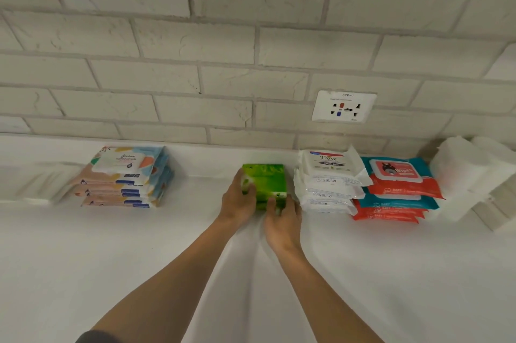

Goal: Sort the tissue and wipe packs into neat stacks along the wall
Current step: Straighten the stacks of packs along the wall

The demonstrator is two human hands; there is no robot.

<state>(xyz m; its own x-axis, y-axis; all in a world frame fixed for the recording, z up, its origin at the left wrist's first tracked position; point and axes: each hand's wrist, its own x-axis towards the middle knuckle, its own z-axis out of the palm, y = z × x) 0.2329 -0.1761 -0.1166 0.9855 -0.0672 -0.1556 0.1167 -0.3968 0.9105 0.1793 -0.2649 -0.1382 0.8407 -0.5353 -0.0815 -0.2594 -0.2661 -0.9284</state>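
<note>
Done: four stacks stand in a row along the wall: pastel packs at left, Dove packs, red-and-teal wipes, and white tissue at far right.
In hand: green packs, apparently a short stack, on the white worktop in the gap between the pastel and Dove stacks.
Left: judged nearly finished; no loose packs show on the worktop, so only squaring the green packs and setting them back toward the wall seems to remain.
Left hand: closed on the green packs' left side, thumb over the top edge.
Right hand: pressed on the near right corner, fingers wrapped over the front face.
Position: green packs lie between both hands, beyond the palms, just beside the Dove packs, well apart from the pastel packs.
</note>
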